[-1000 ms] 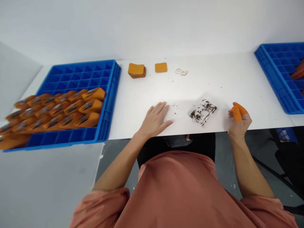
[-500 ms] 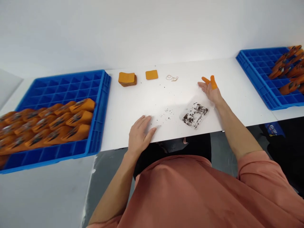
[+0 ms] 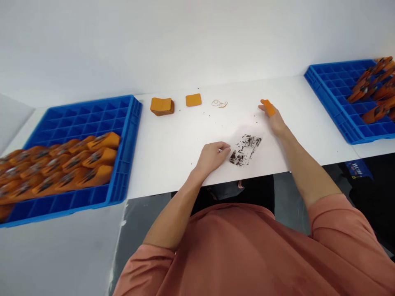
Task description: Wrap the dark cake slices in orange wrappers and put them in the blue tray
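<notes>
The left hand (image 3: 212, 157) curls beside dark-specked patch (image 3: 246, 149).

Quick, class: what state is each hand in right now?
Left hand: curled in; whether it holds anything cannot be told.
Right hand: loosely open, nothing visible in it.

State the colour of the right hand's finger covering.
Orange finger covering, seen in the head view.

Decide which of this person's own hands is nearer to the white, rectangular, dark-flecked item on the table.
Left. The left hand is close beside the item's left edge; the right hand is farther off, beyond its far right corner.
</notes>
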The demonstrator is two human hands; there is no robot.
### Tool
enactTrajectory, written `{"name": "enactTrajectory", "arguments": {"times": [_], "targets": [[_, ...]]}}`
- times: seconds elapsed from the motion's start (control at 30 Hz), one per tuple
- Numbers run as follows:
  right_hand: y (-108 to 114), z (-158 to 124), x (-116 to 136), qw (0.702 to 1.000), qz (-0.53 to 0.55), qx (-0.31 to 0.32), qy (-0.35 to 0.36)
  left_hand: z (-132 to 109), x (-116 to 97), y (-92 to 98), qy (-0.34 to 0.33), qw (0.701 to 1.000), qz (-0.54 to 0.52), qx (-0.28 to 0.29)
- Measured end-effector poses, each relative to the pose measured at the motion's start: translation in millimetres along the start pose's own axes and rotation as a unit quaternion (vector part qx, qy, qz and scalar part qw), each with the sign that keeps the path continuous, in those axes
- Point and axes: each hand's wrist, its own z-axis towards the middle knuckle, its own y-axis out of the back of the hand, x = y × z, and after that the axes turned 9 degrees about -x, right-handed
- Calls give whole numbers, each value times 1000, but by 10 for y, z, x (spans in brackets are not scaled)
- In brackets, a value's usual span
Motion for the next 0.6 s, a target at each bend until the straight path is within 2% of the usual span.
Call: {"name": "enactTrajectory", "arguments": {"times": [0.07, 0.13, 0.27, 0.37, 0.4, 0.47, 0.6], "targets": [[-192, -63, 48, 999, -35, 29, 17, -169, 92, 179, 4, 1000, -10, -15], [-376, -232, 134, 995, -50, 82, 23, -460, 227, 430, 8, 999, -15, -36], [-671, -800, 377, 974, -47, 219, 34, -1292, 548, 1007, 67, 997, -9, -34], [-763, -1205, 531, 956, -17, 288, 47, -1893, 793, 1316, 117, 993, -4, 4], [-755, -1310, 554, 957, 3, 287, 51, -2053, 881, 1369, 134, 991, -5, 20], [-663, -1479, 540, 967, 44, 242, 67, -2300, 1073, 1394, 167, 985, -11, 43], [-248, -1756, 323, 992, 33, 77, 91, -2504, 1483, 1197, 204, 978, -3, 38]]}}
